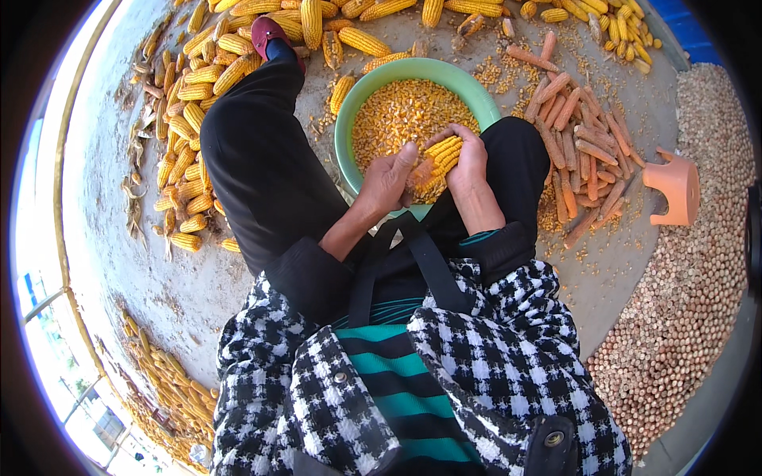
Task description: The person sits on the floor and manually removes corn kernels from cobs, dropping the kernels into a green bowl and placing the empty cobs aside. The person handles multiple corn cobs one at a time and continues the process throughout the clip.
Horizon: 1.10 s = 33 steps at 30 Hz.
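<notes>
A partly shelled ear of yellow corn (443, 156) is held between my two hands, above the near right part of a green plastic basin (346, 128). Loose corn kernels (405, 107) fill much of the basin. My right hand (467, 157) is closed around the ear from the right, its fingers curled over the top. My left hand (388, 178) presses at the ear's left end with the thumb raised; its fingertips are partly hidden. Bare cob shows on the ear's left side, with kernel rows on the right. The basin stands between my knees.
Unshelled corn ears (196, 92) lie heaped at the left and along the far side. Bare cobs (586, 143) are piled right of the basin among scattered kernels. An orange plastic stool (678, 187) lies beside a long stack of cobs (667, 315) at the right.
</notes>
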Each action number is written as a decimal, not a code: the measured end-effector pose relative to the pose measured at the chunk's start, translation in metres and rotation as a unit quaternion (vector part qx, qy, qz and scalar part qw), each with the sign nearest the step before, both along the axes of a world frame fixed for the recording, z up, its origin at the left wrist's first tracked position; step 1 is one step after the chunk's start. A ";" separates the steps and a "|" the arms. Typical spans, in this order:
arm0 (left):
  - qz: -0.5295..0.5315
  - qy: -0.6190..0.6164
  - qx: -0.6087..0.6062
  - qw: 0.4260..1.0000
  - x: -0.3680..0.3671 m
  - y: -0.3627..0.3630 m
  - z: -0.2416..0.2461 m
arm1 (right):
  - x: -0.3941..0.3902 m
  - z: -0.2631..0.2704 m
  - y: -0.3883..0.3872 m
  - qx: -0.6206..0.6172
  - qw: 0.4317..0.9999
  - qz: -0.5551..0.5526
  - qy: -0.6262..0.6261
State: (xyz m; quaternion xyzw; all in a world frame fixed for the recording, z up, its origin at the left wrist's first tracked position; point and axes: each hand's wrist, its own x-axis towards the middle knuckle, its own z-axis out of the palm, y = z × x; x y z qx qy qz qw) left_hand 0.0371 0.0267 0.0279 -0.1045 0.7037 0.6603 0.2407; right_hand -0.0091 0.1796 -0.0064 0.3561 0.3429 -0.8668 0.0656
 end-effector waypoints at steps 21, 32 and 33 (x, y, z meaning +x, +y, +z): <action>-0.054 0.213 -0.088 0.972 -0.019 -0.005 -0.021 | -0.002 0.017 -0.003 0.082 0.985 0.064 0.137; 0.019 -0.092 0.120 0.988 -0.022 -0.007 0.001 | 0.002 0.026 -0.016 0.016 0.962 0.159 0.222; 0.053 -0.112 0.155 0.980 -0.022 -0.008 0.001 | 0.003 0.025 -0.016 0.010 0.967 0.151 0.206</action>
